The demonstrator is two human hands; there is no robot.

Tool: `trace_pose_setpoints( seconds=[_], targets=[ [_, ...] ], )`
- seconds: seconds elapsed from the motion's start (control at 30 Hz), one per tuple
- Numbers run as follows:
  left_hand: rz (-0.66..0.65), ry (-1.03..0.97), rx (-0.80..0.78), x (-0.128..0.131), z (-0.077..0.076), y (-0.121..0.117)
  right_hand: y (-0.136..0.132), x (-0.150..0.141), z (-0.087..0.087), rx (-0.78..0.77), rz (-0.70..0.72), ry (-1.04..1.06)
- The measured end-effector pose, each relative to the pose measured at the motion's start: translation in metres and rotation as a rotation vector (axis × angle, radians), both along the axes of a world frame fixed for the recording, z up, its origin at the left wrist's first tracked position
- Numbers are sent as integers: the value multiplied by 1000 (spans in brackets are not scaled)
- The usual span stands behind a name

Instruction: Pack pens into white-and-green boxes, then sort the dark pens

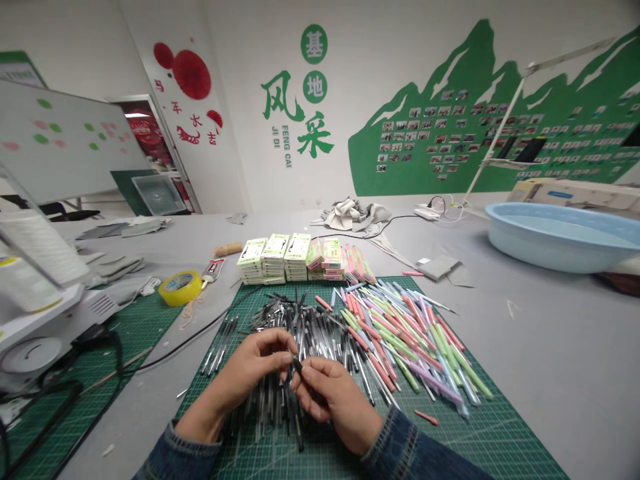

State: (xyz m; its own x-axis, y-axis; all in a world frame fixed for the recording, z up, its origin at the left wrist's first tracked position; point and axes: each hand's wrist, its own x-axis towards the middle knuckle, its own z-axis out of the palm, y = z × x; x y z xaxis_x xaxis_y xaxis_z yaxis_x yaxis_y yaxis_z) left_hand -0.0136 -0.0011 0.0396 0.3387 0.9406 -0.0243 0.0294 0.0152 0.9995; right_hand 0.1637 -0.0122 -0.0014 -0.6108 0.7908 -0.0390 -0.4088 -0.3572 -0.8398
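From the head view, the left hand (255, 373) and the right hand (333, 397) meet above a green cutting mat (500, 433) on the grey surface (560, 347). Both grips are narrow, fingertips pinched on one dark pen (299, 367) held between them, just over a heap of black pens (295, 327). Beside that heap, to the right, lies a spread of coloured pens (415, 333). Behind the mat stand small boxes (280, 257) in rows; a yellow tape roll (180, 287) sits to the left, a blue basin (560, 237) well off to the right.
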Motion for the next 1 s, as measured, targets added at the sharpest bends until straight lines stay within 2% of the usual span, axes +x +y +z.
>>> trace_pose_setpoints(
  seconds=[0.1,0.2,0.27,0.37,0.43,0.47,0.53,0.63,0.73,1.0],
  targets=[
    [11,-15,-4,11,-6,-2,1,-2,-2,-36,-40,23],
    [22,4,4,16,-5,0,2,-3,-2,-22,-57,24],
    [133,-11,3,7,-2,4,2,-2,0,-7,-80,-3],
    [425,35,55,-34,1,16,3,-1,1,0,-164,-67],
    [627,298,141,-73,-2,24,4,1,0,10,-223,-97],
    [714,532,155,-93,-5,27,5,1,0,17,-246,-105],
    [778,1095,101,-124,-14,33,7,1,-2,21,-277,-111],
    [768,1260,49,-146,-29,38,7,1,-3,22,-290,-111],
    [697,1271,47,-145,-39,42,6,1,-3,33,-288,-113],
    [576,1288,56,-135,-41,44,6,2,-5,43,-292,-117]
  ],
)
